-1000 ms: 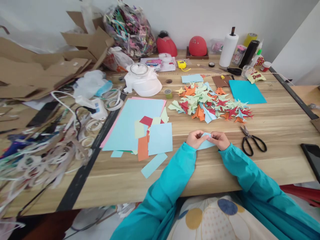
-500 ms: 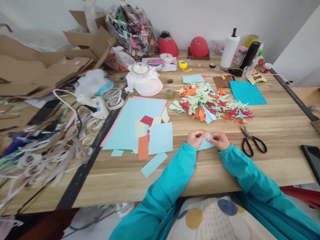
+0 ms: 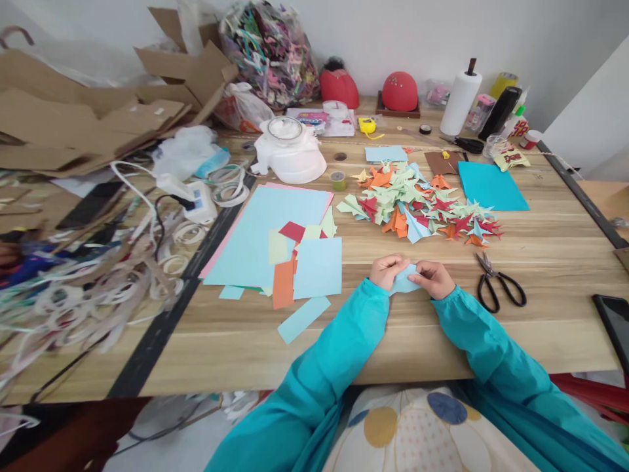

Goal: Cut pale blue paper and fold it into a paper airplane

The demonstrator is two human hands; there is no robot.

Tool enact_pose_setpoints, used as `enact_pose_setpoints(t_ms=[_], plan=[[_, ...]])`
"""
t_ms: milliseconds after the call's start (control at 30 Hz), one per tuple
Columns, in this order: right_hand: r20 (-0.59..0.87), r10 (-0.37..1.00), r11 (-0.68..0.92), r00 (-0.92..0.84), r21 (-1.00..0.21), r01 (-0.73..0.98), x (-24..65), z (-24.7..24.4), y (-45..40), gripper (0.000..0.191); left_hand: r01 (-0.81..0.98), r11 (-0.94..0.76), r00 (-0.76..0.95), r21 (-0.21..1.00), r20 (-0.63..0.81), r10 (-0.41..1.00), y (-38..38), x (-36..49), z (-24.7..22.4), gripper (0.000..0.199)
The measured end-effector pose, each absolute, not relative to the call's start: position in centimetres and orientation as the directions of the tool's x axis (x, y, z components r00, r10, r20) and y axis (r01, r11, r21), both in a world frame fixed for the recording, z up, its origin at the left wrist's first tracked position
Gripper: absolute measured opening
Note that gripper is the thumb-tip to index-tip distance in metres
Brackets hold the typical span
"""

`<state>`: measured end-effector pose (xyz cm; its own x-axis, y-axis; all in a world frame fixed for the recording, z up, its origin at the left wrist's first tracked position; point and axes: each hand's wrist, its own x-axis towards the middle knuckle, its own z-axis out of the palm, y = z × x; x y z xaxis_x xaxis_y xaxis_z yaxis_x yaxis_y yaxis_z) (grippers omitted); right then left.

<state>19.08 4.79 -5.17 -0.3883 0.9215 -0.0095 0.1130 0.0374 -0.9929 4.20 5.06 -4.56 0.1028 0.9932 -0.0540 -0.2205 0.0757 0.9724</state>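
Both hands pinch one small piece of light blue paper [image 3: 403, 283] just above the wooden table. My left hand [image 3: 387, 270] grips its left side and my right hand [image 3: 434, 278] its right side, with the fingertips close together. The paper bends a little between them. Beyond the hands lies a heap of folded paper shapes [image 3: 400, 190] in green, orange, red and blue. To the right rest black-handled scissors [image 3: 500, 283]. On the left, a light blue paper square [image 3: 318, 269] lies among cut pieces, with a light blue strip [image 3: 303, 320] below it.
Large paper sheets [image 3: 246, 236] lie left of the hands, and a turquoise stack [image 3: 493, 186] lies at the back right. Tangled ribbons [image 3: 73, 314] and a power strip [image 3: 200, 204] crowd the far left. A phone [image 3: 612, 321] sits at the right edge.
The paper between my hands, flatter before, now looks curved and tilted differently. Both hands still grip it. The view has shifted slightly.
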Motion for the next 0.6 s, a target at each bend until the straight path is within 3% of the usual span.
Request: enact_pose_setpoints(t_ms=[233, 367, 467, 600], plan=[[-0.04, 0.972, -0.025, -0.232, -0.997, 0.067, 18.86, -4.52, 4.85, 0.041, -0.19, 0.126, 0.05, 0.974, -0.118, 0.992, 5.27, 4.08, -4.35, 0.038], [-0.025, 0.993, -0.023, -0.115, -1.0, 0.016, 18.69, -4.43, 4.98, 0.041, -0.152, 0.024, -0.002, 0.988, -0.024, 1.0, 5.17, 4.08, -4.81, 0.036], [-0.024, 0.99, -0.024, -0.136, -1.0, 0.0, 18.65, -4.63, 5.01, 0.04, -0.069, -0.077, -0.051, 0.995, 0.074, 0.996, 5.06, 4.16, -4.94, 0.035], [-0.049, 0.99, -0.053, -0.131, -0.998, -0.031, 18.87, -4.76, 5.05, 0.04, -0.05, -0.117, 0.006, 0.992, 0.118, 0.993, 4.99, 3.85, -4.23, 0.028]])
